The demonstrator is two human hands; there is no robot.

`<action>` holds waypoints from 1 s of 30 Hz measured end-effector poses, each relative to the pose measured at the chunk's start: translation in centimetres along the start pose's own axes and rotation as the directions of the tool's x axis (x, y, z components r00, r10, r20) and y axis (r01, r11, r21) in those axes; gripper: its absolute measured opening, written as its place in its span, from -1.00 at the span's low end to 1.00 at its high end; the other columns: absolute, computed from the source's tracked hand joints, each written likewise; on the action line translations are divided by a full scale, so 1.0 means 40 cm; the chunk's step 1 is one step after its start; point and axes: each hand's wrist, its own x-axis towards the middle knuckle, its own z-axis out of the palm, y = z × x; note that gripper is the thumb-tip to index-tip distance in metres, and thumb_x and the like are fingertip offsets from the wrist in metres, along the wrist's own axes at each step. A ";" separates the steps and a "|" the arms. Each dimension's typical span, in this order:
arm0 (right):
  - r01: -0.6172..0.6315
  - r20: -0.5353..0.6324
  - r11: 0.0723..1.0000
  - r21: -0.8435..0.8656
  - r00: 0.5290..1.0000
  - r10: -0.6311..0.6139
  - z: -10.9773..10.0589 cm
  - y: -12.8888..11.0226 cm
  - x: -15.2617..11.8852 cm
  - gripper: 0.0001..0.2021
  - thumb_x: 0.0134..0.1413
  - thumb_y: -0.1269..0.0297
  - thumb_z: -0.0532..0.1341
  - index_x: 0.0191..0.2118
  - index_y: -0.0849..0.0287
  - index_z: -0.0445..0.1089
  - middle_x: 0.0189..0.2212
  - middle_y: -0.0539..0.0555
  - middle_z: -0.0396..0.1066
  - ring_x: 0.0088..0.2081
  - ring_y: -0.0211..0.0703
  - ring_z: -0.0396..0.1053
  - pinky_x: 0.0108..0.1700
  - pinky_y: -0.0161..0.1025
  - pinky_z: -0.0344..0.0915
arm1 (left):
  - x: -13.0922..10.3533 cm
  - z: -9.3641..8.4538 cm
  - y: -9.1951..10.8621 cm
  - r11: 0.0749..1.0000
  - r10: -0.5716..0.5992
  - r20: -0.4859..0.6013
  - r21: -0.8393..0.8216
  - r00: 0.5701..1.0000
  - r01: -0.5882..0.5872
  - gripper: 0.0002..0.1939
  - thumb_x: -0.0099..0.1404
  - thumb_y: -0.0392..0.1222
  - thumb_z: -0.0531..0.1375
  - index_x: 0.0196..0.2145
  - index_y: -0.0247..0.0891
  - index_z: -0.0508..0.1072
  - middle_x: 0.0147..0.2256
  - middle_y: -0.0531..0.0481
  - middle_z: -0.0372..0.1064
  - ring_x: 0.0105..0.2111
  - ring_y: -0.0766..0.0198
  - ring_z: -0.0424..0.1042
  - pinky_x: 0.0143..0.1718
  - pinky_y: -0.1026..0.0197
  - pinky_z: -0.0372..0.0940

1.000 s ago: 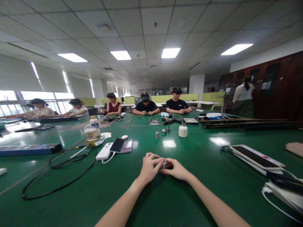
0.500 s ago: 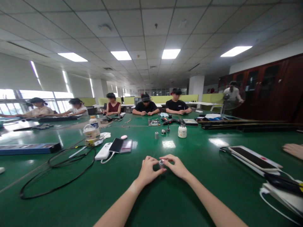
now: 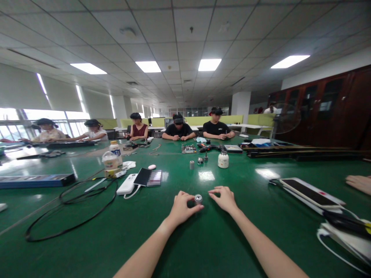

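Observation:
A small grey metal cylinder [image 3: 198, 199] with a hole in its top stands upright on the green table [image 3: 232, 247]. My left hand [image 3: 183, 207] grips the cylinder from the left, thumb in front and fingers behind. To the right of it, my right hand [image 3: 224, 198] is apart from the cylinder, its fingers loosely bent with a gap to the thumb and nothing between them. Farther off stand a similar metal cylinder [image 3: 191, 165], some shiny metal parts [image 3: 200, 160] and a dark small fitting [image 3: 206, 156].
A white jar [image 3: 223, 160] stands beyond my right hand. On the left lie a white power bank [image 3: 126, 184], a phone [image 3: 144, 177] and a looped black cable [image 3: 69, 234]. Another person's hand [image 3: 359, 183] rests at the right edge, near a tablet-like device [image 3: 311, 193]. Several people sit opposite.
My right hand has let go of the metal cylinder's top and moved off to the right. My left hand stays on the cylinder. The person standing at the far right has moved back.

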 end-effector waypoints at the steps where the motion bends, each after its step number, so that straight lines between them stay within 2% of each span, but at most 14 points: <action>1: -0.023 0.011 0.999 -0.026 1.000 0.023 -0.003 0.013 -0.002 -0.79 0.31 0.25 0.18 0.01 0.14 0.39 0.05 0.14 0.38 -0.05 -0.06 0.42 -0.02 -0.01 0.40 | 0.000 0.000 0.000 1.000 -0.001 0.000 -0.002 1.000 0.001 -0.63 0.15 0.22 0.30 -0.23 -0.06 0.61 -0.27 -0.04 0.55 -0.15 0.00 0.34 -0.11 0.03 0.18; 4: -0.064 0.031 0.996 -0.066 0.997 0.066 -0.004 0.033 -0.004 -0.78 0.31 0.25 0.18 0.02 0.15 0.38 0.05 0.14 0.38 -0.05 -0.05 0.42 -0.02 -0.01 0.41 | 0.001 -0.001 0.000 1.000 0.001 0.003 -0.007 1.000 -0.001 -0.62 0.15 0.22 0.30 -0.22 -0.08 0.61 -0.28 -0.05 0.55 -0.16 0.00 0.34 -0.12 0.04 0.19; 7: -0.060 0.036 0.997 -0.045 0.997 0.061 -0.004 0.023 0.001 -0.77 0.31 0.25 0.18 0.03 0.15 0.38 0.05 0.14 0.38 -0.05 -0.05 0.42 -0.03 -0.01 0.41 | 0.001 -0.002 0.000 1.000 0.008 0.014 -0.010 1.000 -0.008 -0.63 0.16 0.21 0.29 -0.24 -0.09 0.61 -0.30 -0.04 0.55 -0.17 0.01 0.35 -0.13 0.06 0.19; 13: 0.091 0.064 0.984 0.153 0.993 -0.101 0.003 -0.064 -0.003 -0.78 0.31 0.24 0.19 0.00 0.19 0.39 -0.01 0.13 0.42 -0.07 -0.05 0.44 -0.03 0.00 0.41 | 0.003 -0.001 -0.003 1.000 0.019 0.024 -0.004 1.000 -0.019 -0.67 0.19 0.19 0.28 -0.27 -0.07 0.62 -0.31 -0.02 0.55 -0.17 0.03 0.34 -0.11 0.07 0.18; 18: 0.170 0.127 0.942 0.288 0.969 -0.213 0.024 -0.127 -0.032 -0.81 0.26 0.23 0.23 -0.13 0.23 0.49 -0.16 0.10 0.56 -0.13 -0.07 0.51 0.01 0.01 0.40 | 0.004 0.005 -0.010 1.000 0.009 0.030 -0.008 1.000 -0.009 -0.68 0.18 0.16 0.30 -0.23 -0.07 0.62 -0.31 0.00 0.55 -0.18 0.05 0.34 -0.13 0.11 0.18; 26: 0.158 0.109 0.921 0.356 0.972 -0.208 0.028 -0.134 -0.040 -0.74 0.14 0.14 0.25 -0.17 0.15 0.60 -0.21 0.14 0.63 -0.14 0.07 0.54 0.00 -0.03 0.38 | 0.003 0.006 -0.011 1.000 0.007 0.028 -0.022 1.000 -0.006 -0.69 0.18 0.16 0.30 -0.25 -0.07 0.62 -0.32 0.01 0.54 -0.18 0.05 0.33 -0.13 0.12 0.17; 30: 0.127 0.155 0.918 0.376 0.968 -0.198 0.029 -0.137 -0.043 -0.74 0.12 0.15 0.25 -0.16 0.14 0.60 -0.21 0.15 0.62 -0.15 0.09 0.54 -0.02 -0.03 0.38 | 0.000 0.007 -0.009 0.999 -0.001 0.020 -0.041 1.000 0.002 -0.69 0.17 0.16 0.31 -0.27 -0.07 0.62 -0.33 0.00 0.54 -0.18 0.04 0.33 -0.12 0.09 0.18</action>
